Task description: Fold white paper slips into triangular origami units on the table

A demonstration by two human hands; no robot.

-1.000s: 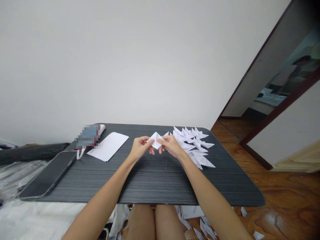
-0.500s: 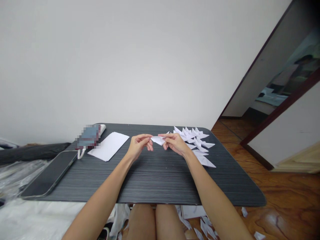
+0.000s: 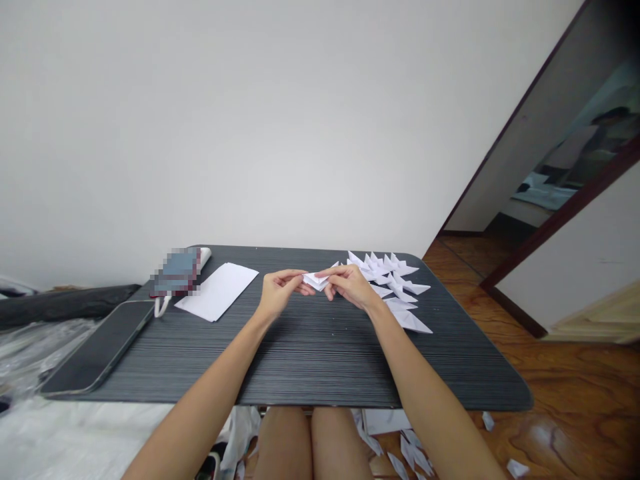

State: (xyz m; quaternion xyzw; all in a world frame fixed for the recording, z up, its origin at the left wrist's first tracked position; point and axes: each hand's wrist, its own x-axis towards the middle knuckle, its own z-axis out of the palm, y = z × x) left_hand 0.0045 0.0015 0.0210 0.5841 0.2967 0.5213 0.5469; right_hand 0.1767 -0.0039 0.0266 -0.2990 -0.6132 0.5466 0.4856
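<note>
Above the far middle of the dark table (image 3: pixel 320 360), both hands pinch a small folded white paper piece (image 3: pixel 316 280). My left hand (image 3: pixel 279 292) grips its left end with thumb and fingertips. My right hand (image 3: pixel 350 285) grips its right end, fingers curled over it. The piece is folded nearly flat into a narrow triangle and held just off the tabletop. Right behind my right hand lies a heap of several finished folded paper pieces (image 3: pixel 395 287).
A flat white paper sheet (image 3: pixel 217 291) lies at the back left, beside a blurred reddish object (image 3: pixel 177 271) with a white cord. A dark phone (image 3: pixel 97 349) rests at the left edge. Paper scraps (image 3: pixel 407 450) litter the wooden floor under the table. A doorway opens on the right.
The paper piece, open as a broad diamond a second ago, has been folded down into a narrow flat shape. Both hands stayed in place, pinching closer together.
</note>
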